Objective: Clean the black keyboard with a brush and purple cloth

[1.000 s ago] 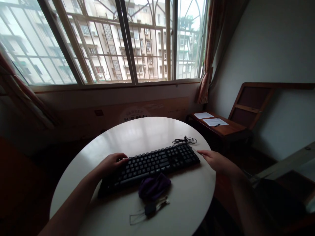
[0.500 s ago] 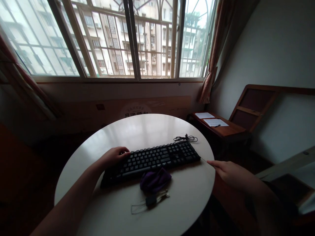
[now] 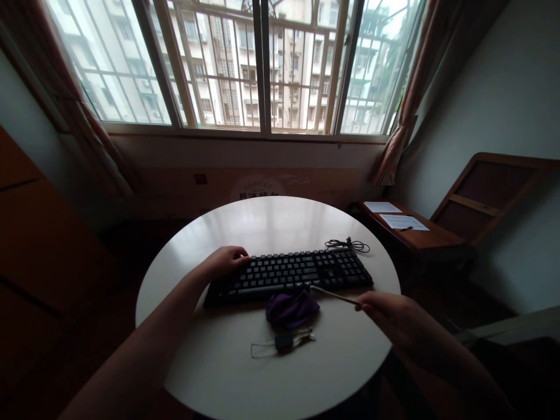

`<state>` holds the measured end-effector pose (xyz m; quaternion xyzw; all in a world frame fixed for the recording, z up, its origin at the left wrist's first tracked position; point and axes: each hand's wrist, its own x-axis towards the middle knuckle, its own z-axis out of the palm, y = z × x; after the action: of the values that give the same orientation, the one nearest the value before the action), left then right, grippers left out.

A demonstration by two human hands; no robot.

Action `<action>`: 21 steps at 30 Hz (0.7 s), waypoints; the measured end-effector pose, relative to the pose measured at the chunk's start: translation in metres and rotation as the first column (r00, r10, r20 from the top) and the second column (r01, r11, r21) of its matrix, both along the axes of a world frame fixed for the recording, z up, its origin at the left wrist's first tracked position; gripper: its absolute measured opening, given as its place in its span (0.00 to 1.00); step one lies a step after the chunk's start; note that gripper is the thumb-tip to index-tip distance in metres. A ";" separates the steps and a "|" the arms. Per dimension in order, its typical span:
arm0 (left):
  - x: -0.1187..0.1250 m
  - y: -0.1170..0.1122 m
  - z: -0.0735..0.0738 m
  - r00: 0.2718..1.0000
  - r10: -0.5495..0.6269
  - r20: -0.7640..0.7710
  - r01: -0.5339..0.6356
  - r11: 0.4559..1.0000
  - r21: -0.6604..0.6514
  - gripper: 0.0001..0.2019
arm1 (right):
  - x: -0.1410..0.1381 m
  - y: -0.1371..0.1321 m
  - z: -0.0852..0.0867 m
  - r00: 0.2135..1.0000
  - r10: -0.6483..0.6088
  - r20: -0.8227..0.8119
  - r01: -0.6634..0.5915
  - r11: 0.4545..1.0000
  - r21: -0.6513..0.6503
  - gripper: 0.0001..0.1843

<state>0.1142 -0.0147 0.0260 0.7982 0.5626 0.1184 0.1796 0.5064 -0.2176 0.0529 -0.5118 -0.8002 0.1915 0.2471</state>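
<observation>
Head view: my left hand (image 3: 225, 261) holds the long black keyboard (image 3: 301, 271); right hand (image 3: 394, 318), pinching a thin pale stick (image 3: 336, 296), shifts work leftward.

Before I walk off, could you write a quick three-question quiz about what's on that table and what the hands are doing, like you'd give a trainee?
1. True or false: the left hand is at the left end of the keyboard.
2. Multiple choice: what lies between the keyboard and the black clip?
A) a sheet of paper
B) a purple cloth
C) a pen
3. Fill in the missing word: the thin stick is held in the ____ hand.

Key: 1. True. 2. B. 3. Right: the right hand holds it.
</observation>
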 end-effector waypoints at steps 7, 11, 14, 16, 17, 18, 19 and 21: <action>-0.002 0.001 -0.006 0.999 -0.040 -0.023 0.041 0.998 0.042 0.24 | -0.089 0.030 -0.017 0.908 0.397 0.135 -0.417 0.888 0.196 0.10; -0.002 0.003 -0.009 0.997 -0.064 -0.050 0.066 0.997 0.047 0.24 | -0.109 0.041 -0.026 0.872 0.424 0.246 -0.468 0.869 0.160 0.11; -0.002 0.004 -0.009 0.996 -0.066 -0.066 0.069 0.997 0.043 0.24 | -0.114 0.039 -0.033 0.860 0.422 0.286 -0.461 0.884 0.082 0.11; -0.002 0.003 -0.009 0.995 -0.070 -0.072 0.073 0.997 0.035 0.24 | -0.114 0.035 -0.038 0.864 0.413 0.287 -0.446 0.893 0.056 0.12; -0.002 0.003 -0.009 0.995 -0.074 -0.074 0.077 0.997 0.032 0.24 | -0.114 0.033 -0.040 0.869 0.406 0.282 -0.437 0.898 0.054 0.12; -0.002 0.003 -0.009 0.994 -0.076 -0.074 0.078 0.996 0.031 0.24 | -0.113 0.031 -0.042 0.874 0.398 0.278 -0.429 0.902 0.057 0.13; -0.001 0.002 -0.009 0.994 -0.076 -0.073 0.078 0.996 0.030 0.24 | -0.113 0.028 -0.043 0.877 0.393 0.275 -0.423 0.904 0.059 0.13; -0.001 0.001 -0.009 0.995 -0.075 -0.067 0.077 0.997 0.031 0.24 | -0.113 0.025 -0.044 0.875 0.396 0.278 -0.428 0.901 0.065 0.12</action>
<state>0.1128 -0.0140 0.0172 0.8254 0.5354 0.0949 0.1520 0.3938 -0.1930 0.0087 -0.3336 -0.9264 0.1214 0.1256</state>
